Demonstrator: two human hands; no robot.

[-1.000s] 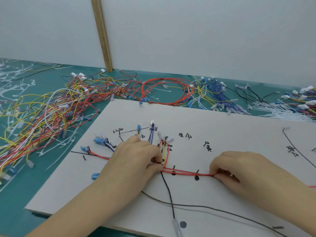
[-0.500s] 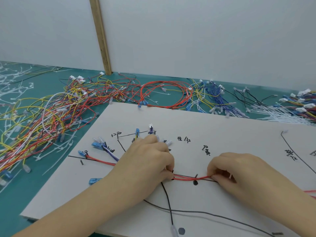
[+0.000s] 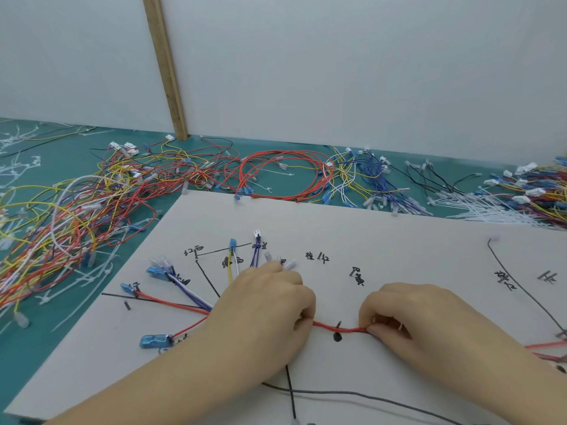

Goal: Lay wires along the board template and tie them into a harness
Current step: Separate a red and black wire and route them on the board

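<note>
Currently, the red wire bundle (image 3: 337, 327) lies on the white board template (image 3: 399, 256), near its front edge, with its long axis running left to right. The exposed stretch sags slightly between the two hands. The left hand (image 3: 264, 305) has its fingers curled and pinches the bundle at its left end; the right hand (image 3: 408, 314) is likewise curled and pinches the bundle at its right end, with a small white piece showing between its fingers, too small to identify. A black dot (image 3: 337, 337) and a short black tick mark sit on the board just beside the midpoint of the bundle.

Left of the left hand, the wires fan outward: red, purple, white and yellow leads ending in blue terminals (image 3: 152, 340), and a white connector (image 3: 257, 233) pointing to the far side. The left hand covers the point where they join. Handwritten black labels and drawn lines mark the board. A black wire (image 3: 291, 391) and a grey wire (image 3: 368, 397) cross on the near side of the board.

Beyond the board, on the green table (image 3: 36, 348), lie loose piles of coloured wires (image 3: 76, 216), a coil of red wire (image 3: 285, 179) and white cable ties (image 3: 491, 210). A wooden strip (image 3: 165, 69) leans on the white wall.
</note>
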